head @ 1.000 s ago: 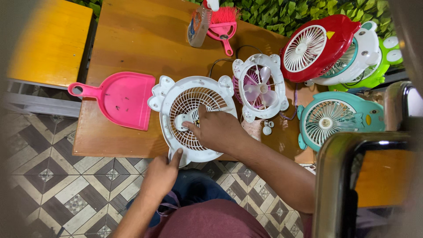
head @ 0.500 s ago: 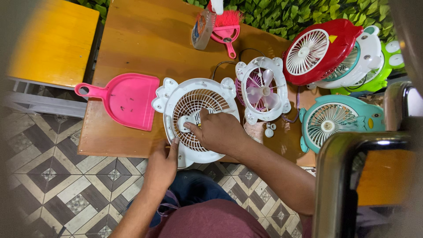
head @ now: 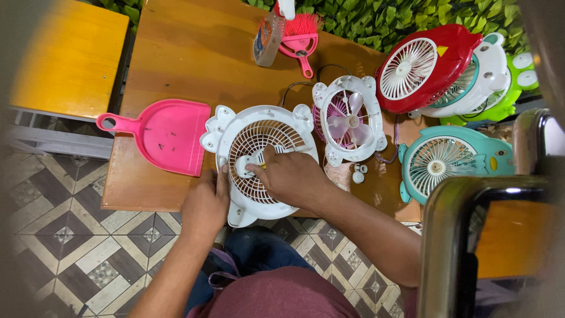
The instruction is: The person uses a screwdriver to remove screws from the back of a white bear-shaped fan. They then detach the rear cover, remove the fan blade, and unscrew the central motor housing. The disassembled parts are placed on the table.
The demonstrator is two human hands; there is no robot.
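Two bare hands worked on a white fan (head: 259,162) that lay face up near the front edge of the wooden table (head: 188,65). At about seven o'clock of the fan, the left hand (head: 206,203) pressed against its rim, fingers curled onto the casing and steadying it. From four o'clock the right hand (head: 291,176) reached in over the grille, its fingertips pinched closed at the round hub in the centre; what it pinched could not be made out. At nine o'clock of the fan, just beside it, lay a pink dustpan (head: 165,141). At two o'clock stood an opened fan with pink blades (head: 350,121); beyond it, a red fan (head: 424,68). At three o'clock, well apart, lay a teal fan (head: 450,159). A pink brush (head: 300,35) rested at twelve o'clock.
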